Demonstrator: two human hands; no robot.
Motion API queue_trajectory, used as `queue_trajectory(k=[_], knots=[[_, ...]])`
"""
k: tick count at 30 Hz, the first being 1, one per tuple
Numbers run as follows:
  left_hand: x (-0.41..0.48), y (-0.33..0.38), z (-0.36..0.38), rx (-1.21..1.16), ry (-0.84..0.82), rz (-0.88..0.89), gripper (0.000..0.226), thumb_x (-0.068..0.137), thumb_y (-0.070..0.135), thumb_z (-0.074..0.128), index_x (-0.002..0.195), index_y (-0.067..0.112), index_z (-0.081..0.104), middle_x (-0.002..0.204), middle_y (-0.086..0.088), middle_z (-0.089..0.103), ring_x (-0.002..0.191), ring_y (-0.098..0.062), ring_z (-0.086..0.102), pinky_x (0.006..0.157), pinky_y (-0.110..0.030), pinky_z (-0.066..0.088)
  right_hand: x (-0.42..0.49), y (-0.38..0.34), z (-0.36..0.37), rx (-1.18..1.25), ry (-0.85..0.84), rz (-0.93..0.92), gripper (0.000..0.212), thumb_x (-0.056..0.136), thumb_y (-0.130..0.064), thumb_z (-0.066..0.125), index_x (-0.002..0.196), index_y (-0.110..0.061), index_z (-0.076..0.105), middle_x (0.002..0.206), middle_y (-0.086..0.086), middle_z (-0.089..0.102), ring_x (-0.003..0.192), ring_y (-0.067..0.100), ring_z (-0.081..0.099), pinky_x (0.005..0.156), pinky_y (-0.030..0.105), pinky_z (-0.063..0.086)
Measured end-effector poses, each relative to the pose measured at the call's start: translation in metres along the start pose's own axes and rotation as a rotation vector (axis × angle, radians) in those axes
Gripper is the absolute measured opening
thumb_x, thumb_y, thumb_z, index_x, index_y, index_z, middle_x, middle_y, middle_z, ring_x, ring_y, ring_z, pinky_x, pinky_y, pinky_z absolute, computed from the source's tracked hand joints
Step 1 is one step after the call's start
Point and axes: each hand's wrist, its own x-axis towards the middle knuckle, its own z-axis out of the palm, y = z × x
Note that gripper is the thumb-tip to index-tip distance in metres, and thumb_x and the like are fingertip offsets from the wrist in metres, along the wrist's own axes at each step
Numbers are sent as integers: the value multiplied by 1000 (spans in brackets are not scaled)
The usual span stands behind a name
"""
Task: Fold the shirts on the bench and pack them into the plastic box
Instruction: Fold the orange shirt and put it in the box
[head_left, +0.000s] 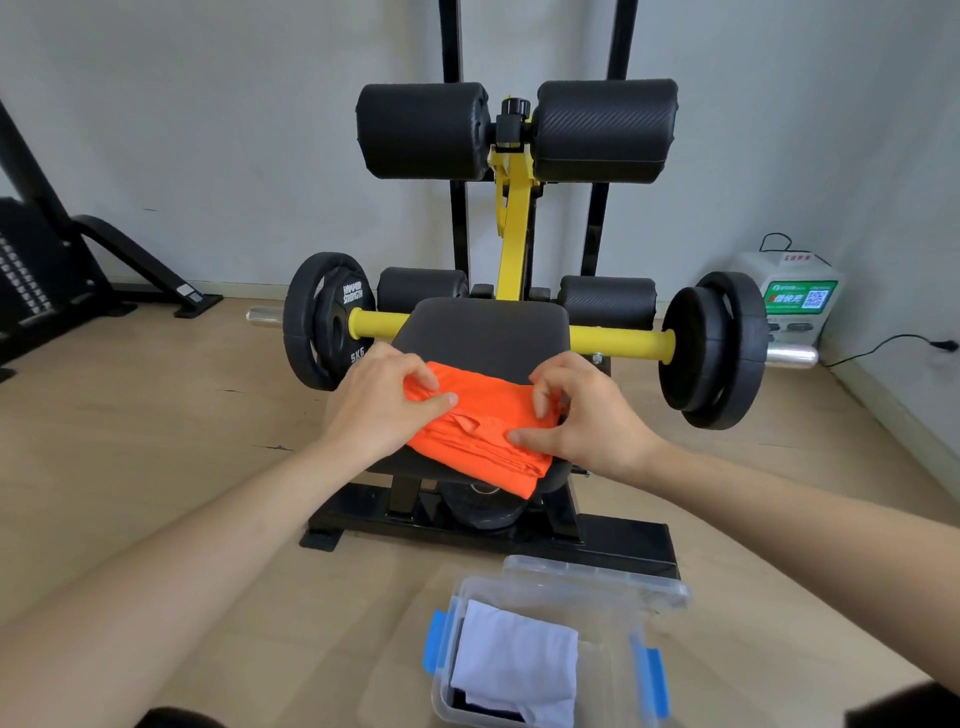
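Ok so we're mid-fold on the orange shirt, prob near the last fold imo. It's lying on the bench seat pad, already down to a compact layered rectangle w/ its near corner hanging over the pad's front edge. Left hand pinches the shirt's left edge btw thumb and curled fingers. Right hand has fingers curled onto the far-right corner and thumb on the top layer, so it's pinching a fold too afaict. Clear plastic box sits open on the floor in front of the bench, w/ a folded white shirt inside on top of sth dark. Next, I'd guess: square the edges, lift w/ both hands keeping the layers together, and lower it onto the white one. The box looks snug, so the bundle has to stay tight.
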Motion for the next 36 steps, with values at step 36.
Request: queue_trajectory(k=[36], knots=[[-161,-35,154,-148,-428,-165,35,78,17,82,111,25,75,102,4,50,96,-13,53,77,-15,31,-143,110,104,-142,-412,369,38,72,-5,76,105,-21,67,112,-3,43,100,15,51,87,22,44]])
